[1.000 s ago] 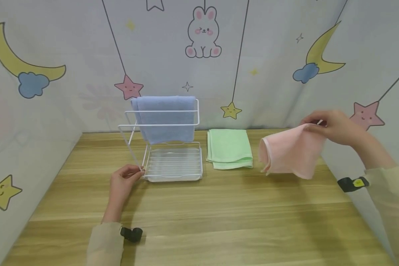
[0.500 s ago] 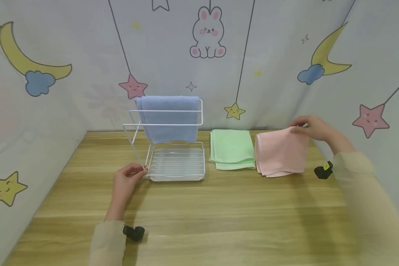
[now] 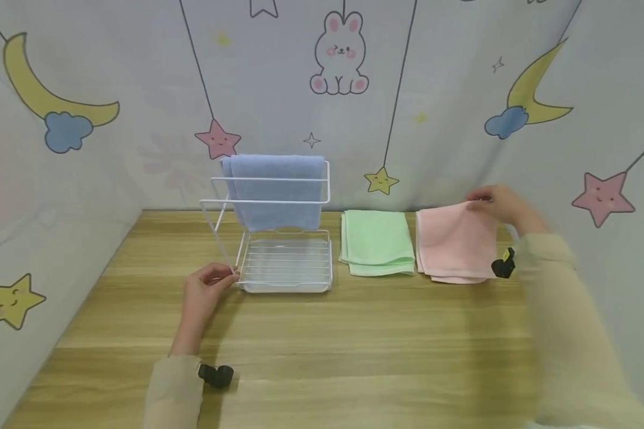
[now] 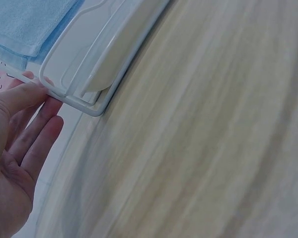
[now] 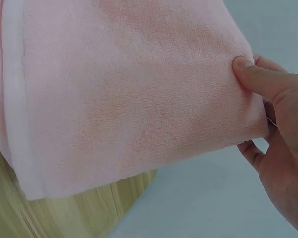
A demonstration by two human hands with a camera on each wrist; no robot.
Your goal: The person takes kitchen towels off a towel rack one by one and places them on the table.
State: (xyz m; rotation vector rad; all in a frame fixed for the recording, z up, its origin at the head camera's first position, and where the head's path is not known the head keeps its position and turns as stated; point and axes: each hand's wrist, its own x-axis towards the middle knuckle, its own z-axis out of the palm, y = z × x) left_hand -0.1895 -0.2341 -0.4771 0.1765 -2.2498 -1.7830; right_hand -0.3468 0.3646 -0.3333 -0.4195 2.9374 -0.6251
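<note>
My left hand (image 3: 204,291) pinches the lower front left corner of a white wire rack (image 3: 271,202); the left wrist view shows thumb and fingertips on the white wire (image 4: 77,103). Over the rack's rear top bar hangs a folded blue towel (image 3: 279,190). At the right, my right hand (image 3: 503,208) pinches the back right corner of a folded pink towel (image 3: 456,241). In the right wrist view the thumb lies on top of the pink cloth (image 5: 139,99), with fingers partly hidden beneath. That corner is raised off the table. A folded green towel (image 3: 378,238) lies between rack and pink towel.
In the rack's base sits a shallow white tray (image 3: 284,289) under wire slats. The wood-grain table (image 3: 354,357) meets a printed cloth backdrop (image 3: 279,89) behind and at both sides. A small black wrist camera (image 3: 217,376) sits on the left sleeve.
The pink towel has come down and left from the air to lie flatter beside the green towel, my right hand still holding its corner. My left hand has kept its hold on the rack.
</note>
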